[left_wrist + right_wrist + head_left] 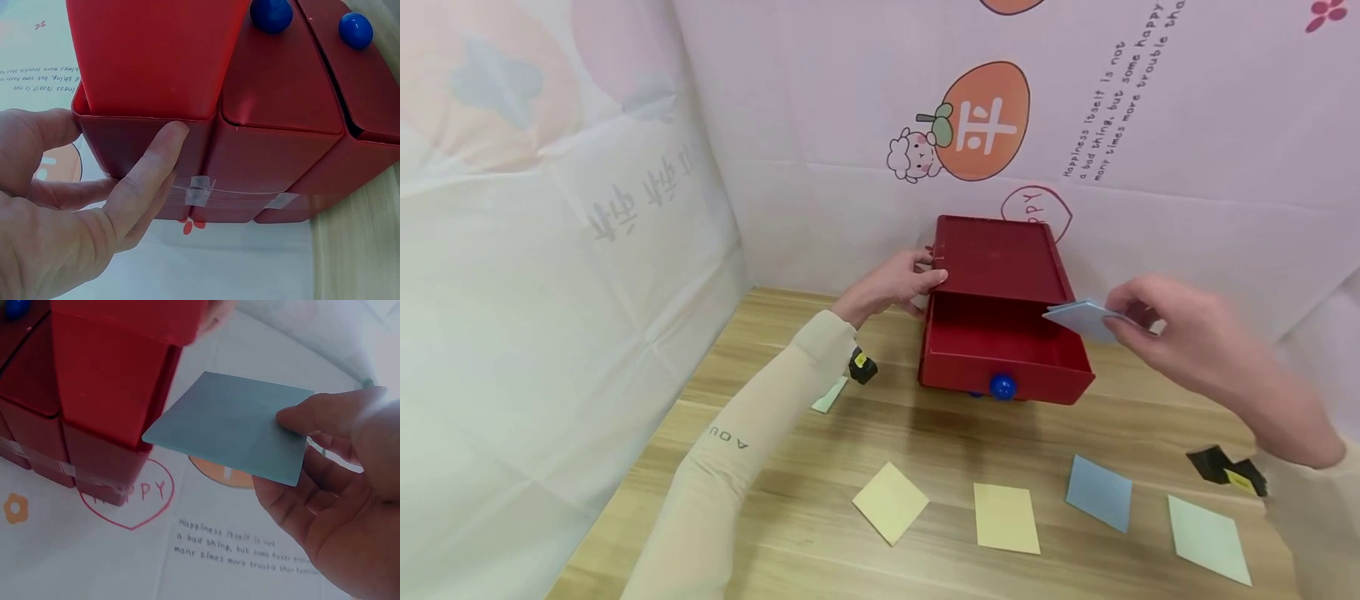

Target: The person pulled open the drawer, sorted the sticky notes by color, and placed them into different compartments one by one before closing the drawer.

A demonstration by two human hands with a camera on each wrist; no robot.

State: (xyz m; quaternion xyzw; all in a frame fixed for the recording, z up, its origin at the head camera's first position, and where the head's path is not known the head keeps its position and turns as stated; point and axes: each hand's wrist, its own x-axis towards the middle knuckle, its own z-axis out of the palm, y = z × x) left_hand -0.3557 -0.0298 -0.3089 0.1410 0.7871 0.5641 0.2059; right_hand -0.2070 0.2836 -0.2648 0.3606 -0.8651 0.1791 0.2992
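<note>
A dark red drawer cabinet (1000, 258) stands against the back wall, its top drawer (958, 371) pulled out. My left hand (901, 282) grips the cabinet's upper left edge, thumb on the top and fingers along the side. In the left wrist view a finger of the left hand (94, 231) lies on the side wall near the front rim. To the right of the open drawer, my right hand (1183, 333) pinches blue sticky notes (231, 425) between thumb and fingers. The notes' far corner reaches over the drawer's right edge in the head view.
On the wooden table (820, 517) lie two yellow notes (891, 503) (1007, 517), a blue note (1099, 492) and a pale green note (1208, 538). Another pale green note (830, 396) is partly behind the left sleeve. Printed cloth (820, 217) covers the walls.
</note>
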